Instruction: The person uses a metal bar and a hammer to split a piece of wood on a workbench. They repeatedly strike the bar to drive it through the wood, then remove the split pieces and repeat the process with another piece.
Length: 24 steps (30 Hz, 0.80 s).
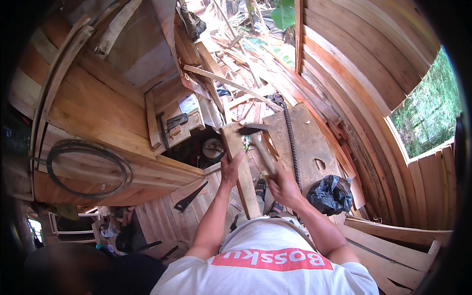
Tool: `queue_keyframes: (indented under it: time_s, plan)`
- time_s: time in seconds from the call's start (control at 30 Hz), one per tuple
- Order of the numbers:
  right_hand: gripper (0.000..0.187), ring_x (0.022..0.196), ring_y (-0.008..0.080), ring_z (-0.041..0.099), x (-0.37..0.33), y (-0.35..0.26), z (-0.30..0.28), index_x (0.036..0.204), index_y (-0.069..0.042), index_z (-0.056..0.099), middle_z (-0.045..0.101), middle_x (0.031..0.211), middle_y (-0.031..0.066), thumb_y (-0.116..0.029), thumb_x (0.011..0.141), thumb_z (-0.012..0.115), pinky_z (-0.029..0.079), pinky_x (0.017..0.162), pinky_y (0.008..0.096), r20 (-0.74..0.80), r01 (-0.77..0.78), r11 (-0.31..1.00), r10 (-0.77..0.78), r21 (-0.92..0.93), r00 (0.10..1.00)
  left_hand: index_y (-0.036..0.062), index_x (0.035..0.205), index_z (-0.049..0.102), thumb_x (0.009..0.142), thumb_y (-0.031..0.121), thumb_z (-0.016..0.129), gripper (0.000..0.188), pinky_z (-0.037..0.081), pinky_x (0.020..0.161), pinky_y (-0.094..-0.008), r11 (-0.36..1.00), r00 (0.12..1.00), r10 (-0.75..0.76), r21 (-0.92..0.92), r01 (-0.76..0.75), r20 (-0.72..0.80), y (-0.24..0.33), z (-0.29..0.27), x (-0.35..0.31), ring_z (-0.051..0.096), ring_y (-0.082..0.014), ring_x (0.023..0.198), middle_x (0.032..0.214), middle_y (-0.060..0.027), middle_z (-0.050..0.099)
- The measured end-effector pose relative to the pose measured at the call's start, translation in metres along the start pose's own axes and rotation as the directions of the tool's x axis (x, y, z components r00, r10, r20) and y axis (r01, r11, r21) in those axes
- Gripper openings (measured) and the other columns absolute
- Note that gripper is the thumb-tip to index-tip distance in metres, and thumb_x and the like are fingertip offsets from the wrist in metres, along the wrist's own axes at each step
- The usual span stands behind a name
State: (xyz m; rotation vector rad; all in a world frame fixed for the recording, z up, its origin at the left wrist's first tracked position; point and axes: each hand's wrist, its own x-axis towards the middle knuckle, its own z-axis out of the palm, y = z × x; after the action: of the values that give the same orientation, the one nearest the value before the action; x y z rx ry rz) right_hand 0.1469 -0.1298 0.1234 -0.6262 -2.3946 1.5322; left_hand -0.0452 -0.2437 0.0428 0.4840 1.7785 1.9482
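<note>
My left hand (230, 169) is wrapped round a thick wooden beam (250, 191), which runs from near my body up to the middle of the view. My right hand (284, 187) grips the wooden handle of a hammer (264, 153). The hammer's dark head, slightly blurred, is beside the beam's far end; whether the two touch I cannot tell. Small colourful marks show near the hammer head, too small to name. Below the hands, parts of my feet show beside the beam.
A ribbed steel bar (291, 142) lies along a plywood board (322, 142) on the right, near a black plastic bag (332, 194). Left are a wooden bench (189, 129), a handsaw (190, 197) and a coiled black hose (88, 168). Scrap wood (238, 59) lies ahead.
</note>
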Motion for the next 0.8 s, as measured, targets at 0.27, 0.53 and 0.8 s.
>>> queue_keyframes:
  time_s: [0.27,0.53,0.8]
  plan:
    - [0.009,0.052,0.0038,0.045,-0.019,-0.045,-0.038,0.098,0.0,0.045,0.048,0.061,0.0004,0.002,0.09,0.042,0.035,0.047,0.0179,-0.453,0.37,0.704,-0.076,0.606,0.888,0.0002,0.109,0.058,0.084,0.026,0.063,0.036,0.047,0.069,-0.0289,0.994,0.999,0.0,0.109,0.004,-0.042,0.002,-0.011,-0.008,0.057,-0.0132,0.077,0.092,-0.0056,0.062]
    - [0.026,0.082,0.0517,0.054,-0.016,0.025,0.029,0.103,0.0,0.044,0.058,0.084,0.0319,-0.014,0.086,0.059,0.043,0.071,0.0489,0.09,-0.182,0.98,0.174,0.081,0.981,0.0013,0.1,0.059,0.085,0.023,0.062,0.027,0.048,0.056,-0.0292,0.993,0.989,-0.048,-0.114,0.032,-0.143,-0.011,-0.01,-0.002,0.059,-0.0136,0.066,0.083,-0.0059,0.061]
    - [0.005,0.049,0.009,0.045,-0.015,-0.055,-0.024,0.095,-0.001,0.044,0.047,0.064,0.0035,-0.005,0.092,0.044,0.039,0.044,0.0221,-0.596,0.583,0.675,-0.258,0.453,0.761,-0.0007,0.112,0.057,0.084,0.025,0.064,0.038,0.045,0.082,-0.0291,0.993,0.994,-0.11,-0.049,0.109,-0.019,-0.017,-0.01,-0.009,0.058,-0.0154,0.088,0.097,-0.0066,0.064]
